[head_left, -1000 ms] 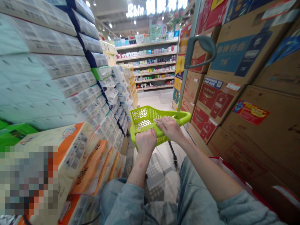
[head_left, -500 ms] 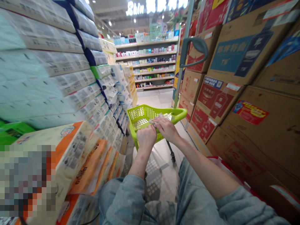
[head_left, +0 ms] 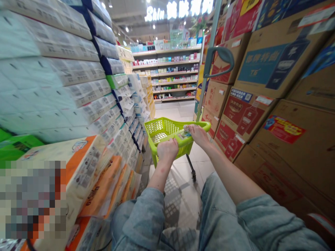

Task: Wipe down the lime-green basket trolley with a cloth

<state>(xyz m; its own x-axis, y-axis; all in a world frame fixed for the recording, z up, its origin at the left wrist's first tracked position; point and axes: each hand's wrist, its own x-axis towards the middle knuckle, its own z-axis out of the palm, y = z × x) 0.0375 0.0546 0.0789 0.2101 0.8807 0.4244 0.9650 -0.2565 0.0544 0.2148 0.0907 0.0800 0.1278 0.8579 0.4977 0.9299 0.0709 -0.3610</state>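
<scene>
A lime-green plastic shopping basket on wheels stands on the tiled floor straight ahead. My left hand is closed in a fist over its near rim. My right hand rests on the right part of the rim, fingers curled on a small pale crumpled thing I cannot make out. The basket's grey pull handle sticks up on a pole at its far right. The basket's inside looks bare where it shows.
Stacked tissue packs wall the left side, with orange-and-white packs low and near. Brown and red cardboard boxes pile up on the right. The narrow tiled aisle leads to product shelves at the back.
My right hand has slid from beside my left hand to the right along the basket rim, carrying the small pale thing. The basket has shifted slightly farther away.
</scene>
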